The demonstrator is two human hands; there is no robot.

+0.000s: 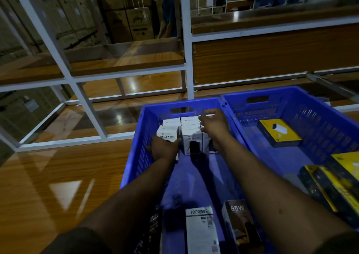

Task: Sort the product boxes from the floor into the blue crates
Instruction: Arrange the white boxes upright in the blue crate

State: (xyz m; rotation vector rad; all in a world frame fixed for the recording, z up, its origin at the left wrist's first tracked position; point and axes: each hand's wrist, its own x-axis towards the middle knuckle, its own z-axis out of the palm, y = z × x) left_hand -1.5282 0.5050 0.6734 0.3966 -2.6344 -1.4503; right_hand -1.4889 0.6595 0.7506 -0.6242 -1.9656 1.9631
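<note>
Two crates: the left blue crate (136,156) and the right blue crate (291,102) stand side by side, touching, on the glossy wooden floor (48,166) in front of a white shelf frame (87,106).
Left crate load: white Halley 20K boxes (191,137) stand upright in a tight block against the far wall; nearer me a white Portronics box (201,230) and a dark 65W box (240,226) lie apart from that block.
Right crate load: a yellow-and-black box (279,132) lies flat near the far end; more yellow-and-black boxes (330,187) are piled at the near right edge.
My left hand (165,146): fingers curled round the front-left Halley box (167,134), gripping its lower part beside the crate's left wall.
My right hand (212,124): reaching over the right side of the block, fingers bent onto the top of a back-row box; whether I am pinching it or only pressing, I cannot tell.
Step in hand: I judge I am squaring up the white boxes so the rows sit flush in the far corner.
Next move: probably let go with both hands once the block is tight, then go for another box, keeping white ones left and yellow ones right.
Care needed: the upright boxes could tip if I pull my hands away unevenly.
</note>
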